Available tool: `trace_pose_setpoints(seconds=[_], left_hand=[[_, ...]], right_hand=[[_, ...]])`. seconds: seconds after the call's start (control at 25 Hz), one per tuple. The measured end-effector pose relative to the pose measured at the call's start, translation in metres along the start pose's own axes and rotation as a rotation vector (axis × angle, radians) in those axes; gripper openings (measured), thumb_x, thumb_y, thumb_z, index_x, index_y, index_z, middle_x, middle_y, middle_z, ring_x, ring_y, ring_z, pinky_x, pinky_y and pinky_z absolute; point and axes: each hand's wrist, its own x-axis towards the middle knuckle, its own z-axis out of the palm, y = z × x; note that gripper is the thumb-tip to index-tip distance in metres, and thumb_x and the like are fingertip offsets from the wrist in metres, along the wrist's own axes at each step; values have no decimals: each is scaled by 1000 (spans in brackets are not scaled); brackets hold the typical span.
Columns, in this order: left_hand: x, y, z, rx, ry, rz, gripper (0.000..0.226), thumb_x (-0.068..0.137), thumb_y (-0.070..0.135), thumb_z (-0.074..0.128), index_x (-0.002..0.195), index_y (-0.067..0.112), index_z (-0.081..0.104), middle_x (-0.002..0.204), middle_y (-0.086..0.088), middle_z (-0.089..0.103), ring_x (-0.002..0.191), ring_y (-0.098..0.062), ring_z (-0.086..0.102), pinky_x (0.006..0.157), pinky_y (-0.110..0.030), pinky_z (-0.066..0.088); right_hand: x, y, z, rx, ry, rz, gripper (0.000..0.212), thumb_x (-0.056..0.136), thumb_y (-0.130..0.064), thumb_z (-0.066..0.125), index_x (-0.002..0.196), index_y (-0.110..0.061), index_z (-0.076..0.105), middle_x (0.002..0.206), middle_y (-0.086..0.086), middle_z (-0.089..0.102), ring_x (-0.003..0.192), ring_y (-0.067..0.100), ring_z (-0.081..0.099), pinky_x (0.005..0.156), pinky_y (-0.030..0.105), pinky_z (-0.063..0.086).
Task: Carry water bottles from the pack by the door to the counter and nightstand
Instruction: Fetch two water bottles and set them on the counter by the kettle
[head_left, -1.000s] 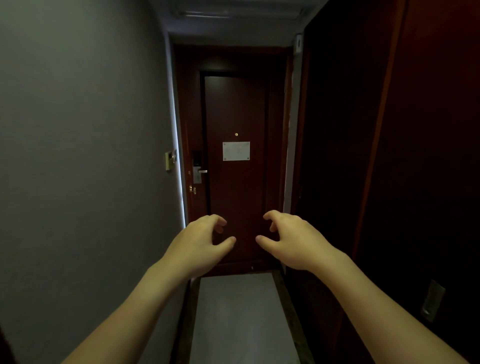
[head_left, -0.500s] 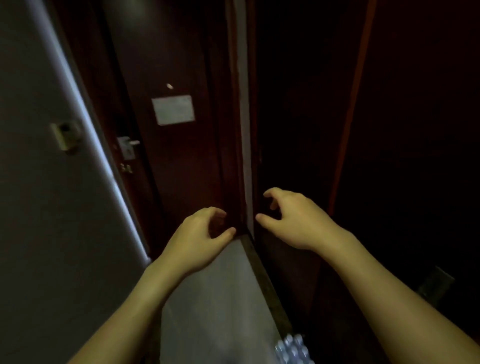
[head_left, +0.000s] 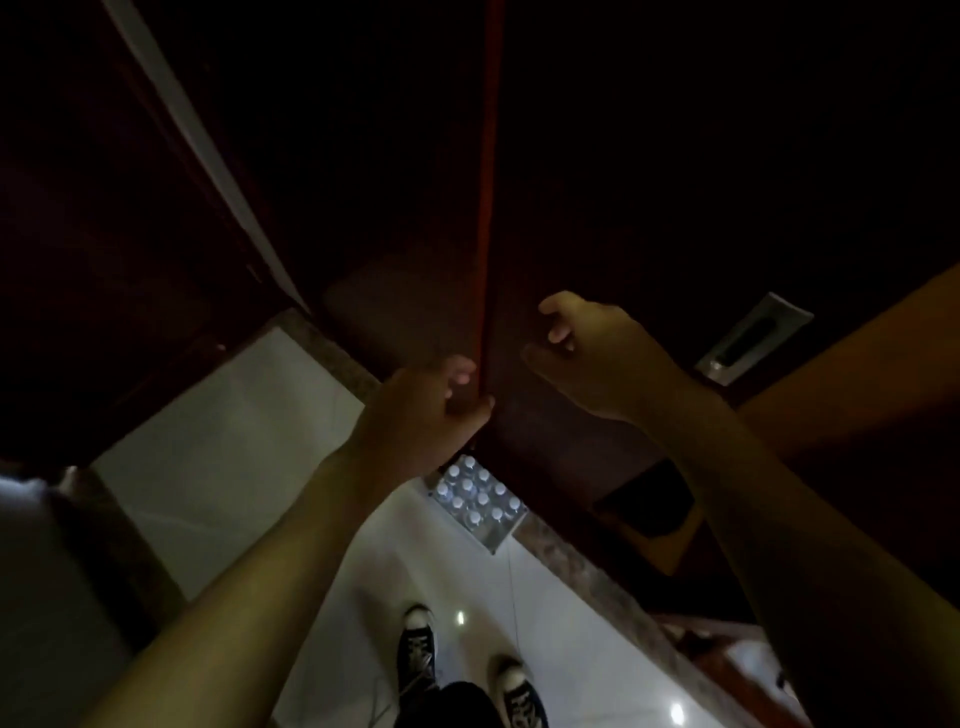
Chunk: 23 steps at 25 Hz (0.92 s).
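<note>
A shrink-wrapped pack of water bottles (head_left: 477, 503) with white caps stands on the pale tiled floor against the dark wooden wall. My left hand (head_left: 422, 415) hovers just above and beyond the pack, fingers curled loosely and holding nothing. To its right and a little higher, my right hand (head_left: 597, 353) is held out in front of the dark panel, also with curled, parted fingers and nothing in it. Part of the pack is hidden behind my left wrist.
The dark wooden wardrobe panels (head_left: 623, 182) fill the upper view, with a metal recessed handle (head_left: 750, 338) at right. A stone threshold strip (head_left: 587, 566) borders the white floor (head_left: 234, 441). My black-and-white sneakers (head_left: 418, 644) stand at the bottom. The light is dim.
My view has tilted sharply down and to the right, away from the entry door. The bottle pack is now fully in view, and both hands have lowered toward it.
</note>
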Motion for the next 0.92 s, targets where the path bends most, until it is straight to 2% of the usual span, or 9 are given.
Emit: trace_pose_setpoints(seconds=[0.12, 0.28, 0.36, 0.44, 0.52, 0.68, 0.76, 0.84, 0.92], left_hand=[[43, -25, 17, 31, -81, 64, 47, 86, 36, 71, 128, 17, 60, 117, 2, 65, 101, -14, 63, 78, -28, 50], [84, -68, 45, 64, -92, 38, 50, 85, 35, 70, 131, 20, 58, 120, 5, 65, 100, -8, 58, 76, -25, 45], [97, -104, 86, 54, -106, -26, 53, 83, 35, 72, 132, 23, 56, 119, 9, 64, 101, -7, 59, 78, -25, 45], [109, -159, 150, 32, -122, -88, 55, 82, 36, 72, 133, 24, 54, 115, 12, 61, 100, -6, 59, 79, -24, 45], [119, -227, 233, -15, -132, -154, 56, 81, 36, 72, 133, 24, 54, 113, 13, 60, 98, -7, 60, 79, -23, 46], [117, -386, 434, -135, -299, -342, 46, 81, 36, 72, 123, 26, 56, 112, 8, 65, 97, -9, 64, 79, -25, 54], [109, -456, 526, -189, -296, -396, 42, 81, 35, 73, 120, 28, 58, 115, 9, 66, 104, -8, 63, 81, -21, 52], [101, -514, 607, -224, -239, -429, 50, 82, 25, 73, 128, 25, 53, 122, 12, 58, 112, -5, 55, 85, -11, 43], [96, -548, 660, -281, -146, -434, 59, 83, 19, 72, 136, 22, 46, 122, 14, 50, 111, -1, 49, 87, -9, 35]], right_hand=[[20, 24, 26, 34, 30, 72, 62, 90, -38, 64, 144, -16, 42, 120, 6, 68, 107, 26, 65, 91, 43, 53], [48, 60, 69, 122, 32, 143, 60, 92, -36, 64, 144, -16, 42, 118, 4, 68, 103, 21, 66, 85, 37, 54], [68, 91, 111, 173, 6, 176, 47, 91, -34, 67, 133, -18, 50, 108, -3, 67, 93, 14, 66, 76, 28, 53], [89, 134, 181, 252, -22, 230, 20, 90, -30, 70, 103, -32, 55, 96, -15, 62, 84, 2, 61, 71, 19, 48], [108, 190, 273, 300, -56, 288, 18, 89, -27, 71, 92, -35, 55, 93, -16, 61, 81, 1, 59, 71, 18, 46], [123, 329, 508, 271, -159, 445, 42, 89, -19, 72, 127, -15, 55, 110, -4, 62, 90, 8, 62, 64, 11, 42], [121, 383, 616, 307, -156, 486, 51, 86, -13, 73, 132, -13, 52, 123, -2, 60, 107, 15, 61, 73, 13, 49], [118, 431, 708, 277, -108, 458, 62, 81, -13, 76, 135, -20, 48, 132, -1, 58, 116, 18, 59, 92, 27, 53], [118, 455, 766, 286, 34, 421, 61, 76, -20, 76, 129, -33, 48, 127, -10, 59, 110, 14, 61, 89, 38, 56]])
